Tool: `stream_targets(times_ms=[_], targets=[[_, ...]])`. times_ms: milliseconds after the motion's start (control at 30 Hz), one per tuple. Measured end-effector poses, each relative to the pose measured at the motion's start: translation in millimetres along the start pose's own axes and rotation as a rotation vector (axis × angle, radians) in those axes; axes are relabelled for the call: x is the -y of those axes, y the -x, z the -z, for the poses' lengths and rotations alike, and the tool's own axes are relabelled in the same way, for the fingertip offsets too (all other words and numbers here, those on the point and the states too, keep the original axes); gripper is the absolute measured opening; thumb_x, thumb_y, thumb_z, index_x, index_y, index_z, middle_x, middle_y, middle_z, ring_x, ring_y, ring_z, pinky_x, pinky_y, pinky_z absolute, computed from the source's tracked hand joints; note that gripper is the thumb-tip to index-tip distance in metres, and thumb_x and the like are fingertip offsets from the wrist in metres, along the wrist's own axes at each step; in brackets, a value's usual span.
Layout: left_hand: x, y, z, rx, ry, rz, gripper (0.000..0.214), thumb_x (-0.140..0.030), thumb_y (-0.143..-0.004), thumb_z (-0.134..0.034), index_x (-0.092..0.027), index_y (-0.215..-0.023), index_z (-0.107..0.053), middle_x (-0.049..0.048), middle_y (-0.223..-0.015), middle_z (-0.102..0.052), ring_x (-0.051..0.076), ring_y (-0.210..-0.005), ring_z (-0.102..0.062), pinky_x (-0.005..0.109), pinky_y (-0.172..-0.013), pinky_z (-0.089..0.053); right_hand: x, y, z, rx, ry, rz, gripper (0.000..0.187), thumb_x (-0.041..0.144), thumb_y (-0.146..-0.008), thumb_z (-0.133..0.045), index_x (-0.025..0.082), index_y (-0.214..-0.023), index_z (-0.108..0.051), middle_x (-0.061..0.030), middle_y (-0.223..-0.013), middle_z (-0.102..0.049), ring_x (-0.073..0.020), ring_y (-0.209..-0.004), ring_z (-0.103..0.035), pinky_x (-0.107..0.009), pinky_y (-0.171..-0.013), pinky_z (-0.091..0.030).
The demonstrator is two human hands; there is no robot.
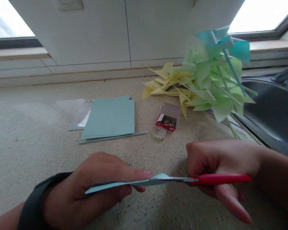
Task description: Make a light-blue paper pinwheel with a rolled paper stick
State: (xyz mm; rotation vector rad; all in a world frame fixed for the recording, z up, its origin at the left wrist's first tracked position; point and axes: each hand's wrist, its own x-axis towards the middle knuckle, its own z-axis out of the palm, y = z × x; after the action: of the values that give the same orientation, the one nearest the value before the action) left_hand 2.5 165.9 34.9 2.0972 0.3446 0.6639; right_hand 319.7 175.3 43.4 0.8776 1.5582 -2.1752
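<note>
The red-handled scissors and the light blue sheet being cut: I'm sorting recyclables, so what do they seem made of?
The red-handled scissors: smooth red handles look plastic, the grey glinting blade metal. The light blue sheet: thin, matte, slightly bowed edge-on, so probably paper or light card.

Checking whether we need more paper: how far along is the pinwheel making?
Done: a pile of yellow, green and blue pinwheels lies by the sink. In hand: the left hand holds a blue sheet while the right hand cuts it with red scissors. Left: a stack of blue paper, a blue stick and a box of pins lie unused.
</note>
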Motion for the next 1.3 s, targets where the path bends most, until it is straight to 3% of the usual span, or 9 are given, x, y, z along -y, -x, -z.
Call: stream_targets(times_ms=[67, 200, 300, 533, 733, 1100, 1200, 1300], targets=[[-1, -1, -0.6, 0.007, -0.005, 0.0, 0.04, -0.02, -0.103, -0.054, -0.028, -0.141, -0.06, 0.0025, -0.098, -0.082, 0.013, -0.074, -0.076, 0.021, -0.071, -0.058, 7, 4, -4, -0.038, 0.083, -0.036, 0.068, 0.081, -0.072, -0.067, 0.014, -0.065, -0.062, 0.0037, -0.059, -0.056, -0.0074, -0.051, -0.046, -0.022, -0.047, -0.034], [-2, -5, -4.3, 0.026, -0.005, 0.007, 0.043, -0.018, -0.102, -0.054, -0.03, -0.143, -0.058, 0.0045, -0.097, -0.083, 0.017, -0.079, -0.078, 0.024, -0.07, -0.059, 17, 3, -11, -0.077, 0.149, -0.119, 0.083, 0.098, -0.047, -0.059, 0.017, -0.063, -0.054, 0.0051, -0.058, -0.052, -0.0087, -0.052, -0.04, -0.025, -0.047, -0.031], [-3, -7, -7.9, 0.025, -0.003, -0.011, 0.043, -0.019, -0.104, -0.052, -0.03, -0.145, -0.057, 0.0062, -0.096, -0.082, 0.018, -0.075, -0.077, 0.025, -0.066, -0.058, 21, 0, -15, -0.09, 0.169, -0.117, 0.085, 0.1, -0.042, -0.057, 0.018, -0.063, -0.051, 0.0064, -0.057, -0.047, -0.0085, -0.053, -0.038, -0.025, -0.047, -0.03], [-6, -4, -10.9, 0.018, -0.088, -0.005, 0.037, -0.02, -0.104, -0.051, -0.024, -0.14, -0.06, 0.0078, -0.093, -0.081, 0.018, -0.074, -0.075, 0.024, -0.064, -0.055, 19, 0, -15, -0.068, 0.203, 0.002, 0.081, 0.097, -0.054, -0.059, 0.017, -0.065, -0.051, 0.0057, -0.06, -0.049, -0.008, -0.054, -0.04, -0.023, -0.049, -0.034], [-6, -6, -13.2, 0.023, -0.037, 0.002, 0.039, -0.018, -0.103, -0.051, -0.025, -0.141, -0.06, 0.0089, -0.095, -0.082, 0.018, -0.073, -0.075, 0.026, -0.063, -0.055, 11, -2, -13, -0.044, 0.15, -0.013, 0.08, 0.095, -0.055, -0.057, 0.016, -0.065, -0.055, 0.0044, -0.058, -0.052, -0.0092, -0.052, -0.045, -0.023, -0.046, -0.033], [-3, -5, -11.6, 0.043, -0.033, -0.005, 0.043, -0.017, -0.104, -0.05, -0.027, -0.146, -0.055, 0.0084, -0.099, -0.081, 0.02, -0.08, -0.075, 0.027, -0.067, -0.054, 8, -2, -7, -0.004, 0.088, 0.033, 0.066, 0.077, -0.076, -0.067, 0.012, -0.065, -0.065, 0.004, -0.058, -0.053, -0.0082, -0.051, -0.044, -0.023, -0.045, -0.03], [-3, -4, -12.1, 0.04, -0.042, -0.014, 0.044, -0.015, -0.103, -0.052, -0.025, -0.146, -0.055, 0.0071, -0.096, -0.081, 0.018, -0.078, -0.074, 0.026, -0.067, -0.053, 7, -1, -7, -0.007, 0.109, 0.047, 0.062, 0.072, -0.082, -0.067, 0.011, -0.075, -0.071, 0.0036, -0.059, -0.055, -0.009, -0.052, -0.045, -0.024, -0.048, -0.032], [-3, -4, -12.7, 0.042, -0.042, -0.011, 0.044, -0.015, -0.102, -0.052, -0.024, -0.145, -0.056, 0.0076, -0.095, -0.08, 0.019, -0.078, -0.074, 0.026, -0.068, -0.053, 7, 0, -7, -0.015, 0.123, 0.05, 0.069, 0.078, -0.077, -0.064, 0.01, -0.079, -0.074, 0.0036, -0.058, -0.054, -0.0093, -0.052, -0.044, -0.024, -0.048, -0.032]])
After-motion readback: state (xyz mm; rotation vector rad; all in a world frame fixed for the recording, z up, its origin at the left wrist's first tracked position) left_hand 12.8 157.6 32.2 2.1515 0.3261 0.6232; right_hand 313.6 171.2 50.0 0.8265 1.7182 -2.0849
